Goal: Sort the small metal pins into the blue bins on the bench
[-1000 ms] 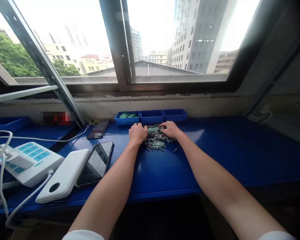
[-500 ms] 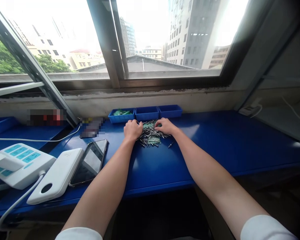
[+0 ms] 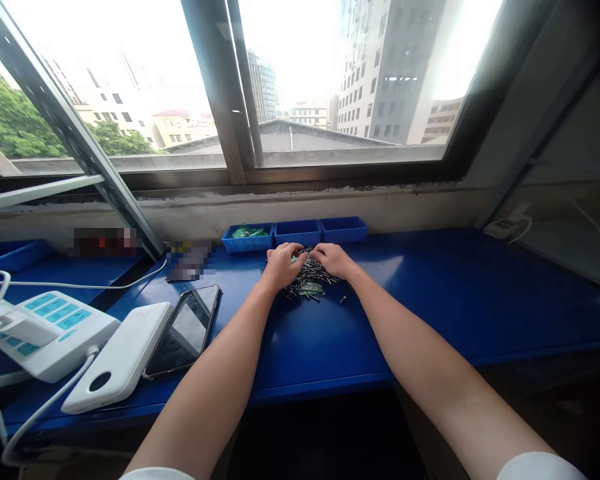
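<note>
A heap of thin metal pieces (image 3: 313, 270), which look like rivets or screws, lies on the blue table, mixed with small green packets (image 3: 311, 288). My left hand (image 3: 284, 265) rests over the heap's left and back side, its fingers curled in. Facing it from the right, my right hand (image 3: 333, 259) has thumb and fingers bent together at the back of the heap. The fingertips of both hands are close together, and whatever they hold is too small or hidden to name. One loose metal piece (image 3: 343, 299) lies in front of my right wrist.
Behind the heap stand three blue bins: the left bin (image 3: 247, 244) with green packets inside, a middle bin (image 3: 298, 233) and a right bin (image 3: 344, 230). To the left lie a phone (image 3: 185, 330), a white power bank (image 3: 120, 357) and a power strip (image 3: 55, 333) with cables.
My left hand has moved right across the heap, closer to my right hand. The right hand has shifted only slightly, its fingers still at the heap. The whole view has moved a little.
</note>
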A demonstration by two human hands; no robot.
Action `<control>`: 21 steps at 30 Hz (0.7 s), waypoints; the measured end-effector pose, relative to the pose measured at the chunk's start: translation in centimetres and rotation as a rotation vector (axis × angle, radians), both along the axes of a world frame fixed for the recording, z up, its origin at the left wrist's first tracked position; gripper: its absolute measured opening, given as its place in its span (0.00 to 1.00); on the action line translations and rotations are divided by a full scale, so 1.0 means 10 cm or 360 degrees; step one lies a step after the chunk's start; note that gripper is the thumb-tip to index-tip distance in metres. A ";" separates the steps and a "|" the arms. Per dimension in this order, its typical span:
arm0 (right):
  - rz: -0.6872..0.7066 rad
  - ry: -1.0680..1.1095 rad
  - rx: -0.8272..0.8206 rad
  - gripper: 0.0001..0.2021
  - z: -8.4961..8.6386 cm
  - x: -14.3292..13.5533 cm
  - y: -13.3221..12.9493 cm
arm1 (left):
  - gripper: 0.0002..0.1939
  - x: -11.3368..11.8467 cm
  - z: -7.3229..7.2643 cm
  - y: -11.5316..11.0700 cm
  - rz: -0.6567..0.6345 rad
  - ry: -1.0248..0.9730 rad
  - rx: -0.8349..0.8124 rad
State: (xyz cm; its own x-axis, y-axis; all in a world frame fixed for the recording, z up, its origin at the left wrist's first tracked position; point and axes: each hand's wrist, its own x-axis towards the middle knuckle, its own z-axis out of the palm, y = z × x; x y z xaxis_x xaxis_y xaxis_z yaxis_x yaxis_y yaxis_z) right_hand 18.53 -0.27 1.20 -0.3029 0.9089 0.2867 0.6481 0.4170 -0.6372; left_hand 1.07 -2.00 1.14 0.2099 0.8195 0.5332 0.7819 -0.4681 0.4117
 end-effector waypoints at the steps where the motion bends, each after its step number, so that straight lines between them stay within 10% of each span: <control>1: 0.0004 0.0031 0.0019 0.13 0.00 -0.02 -0.01 | 0.12 0.01 0.00 -0.02 -0.0063 0.0018 0.0021; 13: 0.0132 0.0934 -0.0047 0.11 -0.05 -0.08 0.03 | 0.07 -0.04 -0.04 0.04 -0.0084 -0.0145 0.0062; 21: 0.0116 0.0926 -0.0169 0.12 -0.07 -0.06 0.04 | 0.08 -0.06 -0.07 0.04 -0.0001 -0.0226 -0.0132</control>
